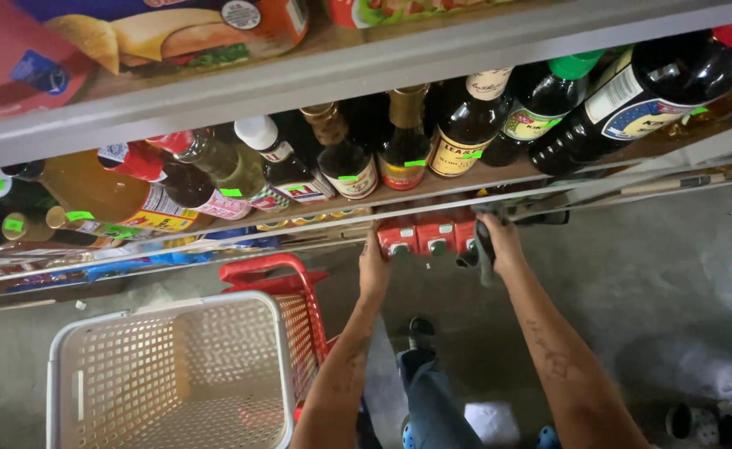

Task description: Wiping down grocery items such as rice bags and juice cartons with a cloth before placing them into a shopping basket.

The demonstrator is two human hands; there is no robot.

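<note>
Both my arms stretch forward and down toward a low shelf [299, 226], forearms bare, elbows nearly straight. My left hand [373, 270] rests at the left end of a row of red cartons [420, 236]; its fingers curl over the edge of the first carton, touching it, though I cannot tell whether they truly grip it. My right hand [500, 241] sits at the right end of the same row, fingers closed around a grey cloth [485, 264] that hangs down from the palm, pressed against the last carton. The cartons stand side by side on the low shelf, just under the shelf of dark glass bottles [399, 141], which carry small green price stickers. Down to my left stands a cream plastic basket [116, 333], nested against a red basket [287, 287], both on the grey floor [657, 291]. My knee in blue jeans [432, 399] shows between my arms.
</note>
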